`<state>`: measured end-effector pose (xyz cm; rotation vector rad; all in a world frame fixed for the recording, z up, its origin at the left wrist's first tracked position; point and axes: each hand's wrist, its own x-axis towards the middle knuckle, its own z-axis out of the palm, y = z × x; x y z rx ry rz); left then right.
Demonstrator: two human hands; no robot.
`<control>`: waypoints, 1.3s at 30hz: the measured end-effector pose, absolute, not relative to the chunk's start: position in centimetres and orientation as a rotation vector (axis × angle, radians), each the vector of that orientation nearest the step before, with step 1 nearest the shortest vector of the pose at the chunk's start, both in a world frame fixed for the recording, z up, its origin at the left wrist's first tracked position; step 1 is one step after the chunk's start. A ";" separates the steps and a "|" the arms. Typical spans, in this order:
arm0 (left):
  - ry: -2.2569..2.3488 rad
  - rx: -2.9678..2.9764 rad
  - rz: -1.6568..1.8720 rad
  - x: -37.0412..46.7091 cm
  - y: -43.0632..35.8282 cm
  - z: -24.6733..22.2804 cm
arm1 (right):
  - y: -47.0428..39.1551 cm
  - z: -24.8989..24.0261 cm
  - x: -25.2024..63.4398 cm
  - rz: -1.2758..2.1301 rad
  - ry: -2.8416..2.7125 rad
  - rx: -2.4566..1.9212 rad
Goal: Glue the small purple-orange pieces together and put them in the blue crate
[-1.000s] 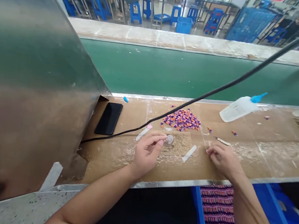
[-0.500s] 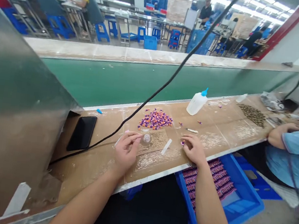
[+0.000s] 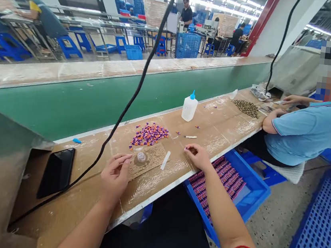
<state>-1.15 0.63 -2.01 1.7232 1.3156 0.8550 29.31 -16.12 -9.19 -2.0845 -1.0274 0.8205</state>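
My left hand [image 3: 116, 176] is closed in a pinch at the left end of a glue-stained cardboard piece [image 3: 151, 163]. Whatever sits between its fingertips is too small to make out. Beside it on the cardboard is a small whitish round blob [image 3: 141, 157]. My right hand [image 3: 199, 157] rests near the bench's front edge, thumb and forefinger curled together around a tiny purple piece [image 3: 185, 148], mostly hidden. Behind the cardboard lies a pile of small purple-and-orange pieces [image 3: 150, 134]. A white strip [image 3: 165, 160] lies across the cardboard's right end.
A white bottle with blue tip [image 3: 189, 107] stands behind a small pale-handled tool [image 3: 190, 137]. At left are a black phone [image 3: 56, 173] and hanging cable [image 3: 125, 111]. Below is a blue crate [image 3: 249, 204] with rows of pieces. A co-worker in light blue [image 3: 313, 126] sits right.
The camera has turned to the right, so the bench and both hands sit further left in view and more of the co-worker shows. Both hands keep nearly the same poses.
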 end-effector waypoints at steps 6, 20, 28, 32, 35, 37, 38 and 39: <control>1.319 1.658 0.822 -0.7 0.5 -1.4 | -27.6 -6.1 36.4 0.745 -0.655 -2.548; 1.219 1.610 0.871 0.0 0.5 -0.7 | -37.7 -4.2 33.2 2.127 -0.929 -2.981; 1.254 1.630 0.845 0.1 0.4 -0.5 | -37.6 -5.2 32.9 2.260 -0.999 -2.973; 1.291 1.639 0.831 0.2 0.4 -0.5 | -37.5 -5.4 32.6 2.257 -1.001 -2.970; 1.275 1.652 0.839 0.2 0.4 -0.6 | -37.4 -5.4 32.5 2.268 -0.992 -2.969; 1.263 1.646 0.837 0.2 0.4 -0.6 | -37.4 -5.3 32.5 2.293 -0.980 -2.966; 1.258 1.643 0.835 0.2 0.4 -0.5 | -37.3 -5.3 32.6 2.309 -0.972 -2.966; 1.253 1.646 0.833 0.2 0.4 -0.5 | -37.3 -5.3 32.7 2.326 -0.966 -2.967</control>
